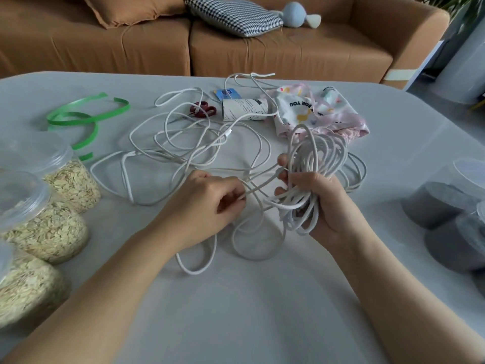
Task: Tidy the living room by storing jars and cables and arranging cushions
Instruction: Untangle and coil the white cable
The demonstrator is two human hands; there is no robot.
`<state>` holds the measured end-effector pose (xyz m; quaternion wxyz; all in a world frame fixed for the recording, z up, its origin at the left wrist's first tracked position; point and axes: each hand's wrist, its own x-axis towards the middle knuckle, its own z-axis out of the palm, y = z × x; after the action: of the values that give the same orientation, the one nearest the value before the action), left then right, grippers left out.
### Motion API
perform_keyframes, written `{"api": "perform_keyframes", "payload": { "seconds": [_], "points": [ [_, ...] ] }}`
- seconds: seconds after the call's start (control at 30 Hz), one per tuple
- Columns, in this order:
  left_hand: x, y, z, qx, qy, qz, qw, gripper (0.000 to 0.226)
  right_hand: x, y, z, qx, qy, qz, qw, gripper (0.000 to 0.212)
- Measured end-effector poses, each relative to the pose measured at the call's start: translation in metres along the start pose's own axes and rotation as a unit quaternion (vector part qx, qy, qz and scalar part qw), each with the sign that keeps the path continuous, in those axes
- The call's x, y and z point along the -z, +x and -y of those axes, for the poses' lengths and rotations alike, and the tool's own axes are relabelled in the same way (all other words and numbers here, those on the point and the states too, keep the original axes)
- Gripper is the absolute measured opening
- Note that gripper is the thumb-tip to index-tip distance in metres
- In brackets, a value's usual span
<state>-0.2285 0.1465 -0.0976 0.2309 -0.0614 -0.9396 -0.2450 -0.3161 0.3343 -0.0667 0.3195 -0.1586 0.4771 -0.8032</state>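
**Q:** Entry one, your left hand [207, 203]?
**A:** Forearm in from the lower left, knuckles up. Thumb and fingertips pinch a single strand of the white cable [183, 143].

**Q:** Entry two, your right hand [324, 206]?
**A:** Palm turned inward, fingers curled round a bundle of cable loops [317, 153]. The loops rise above your fist and hang below it.

**Q:** The remaining cable?
**A:** A loose tangle on the grey table [249, 311], beyond your left hand and under both.

**Q:** Jars?
**A:** Oat jars [52, 232] outside your left forearm, dark-filled jars [435, 203] outside your right wrist.

**Q:** Cushions?
**A:** Houndstooth cushion [236, 17] and brown cushion [131, 9], far beyond both hands.
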Motion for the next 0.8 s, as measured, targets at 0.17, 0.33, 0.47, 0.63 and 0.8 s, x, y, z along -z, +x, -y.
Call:
{"api": "perform_keyframes", "payload": {
  "seconds": [0.17,0.33,0.47,0.63,0.8],
  "points": [
    [0.003,0.001,-0.004,-0.031,-0.023,-0.024,0.999,0.022,-0.009,-0.002,-0.002,0.002,0.025,0.058,0.998,0.028],
    [0.004,0.002,-0.01,-0.015,-0.016,-0.028,0.999,0.024,-0.012,-0.003,-0.001,0.017,-0.001,0.028,0.999,0.032],
    [0.0,0.0,-0.008,0.012,-0.021,-0.005,1.0,0.027,-0.013,-0.003,-0.002,0.041,0.031,0.015,0.999,0.034],
    [0.004,0.008,-0.017,-0.019,-0.063,-0.012,0.998,0.022,-0.016,-0.005,-0.007,0.038,0.01,0.036,0.999,0.026],
    [-0.003,0.004,-0.016,0.069,-0.111,0.021,0.991,0.004,-0.011,0.0,-0.005,0.071,0.036,-0.091,0.993,0.018]
  ]
}}
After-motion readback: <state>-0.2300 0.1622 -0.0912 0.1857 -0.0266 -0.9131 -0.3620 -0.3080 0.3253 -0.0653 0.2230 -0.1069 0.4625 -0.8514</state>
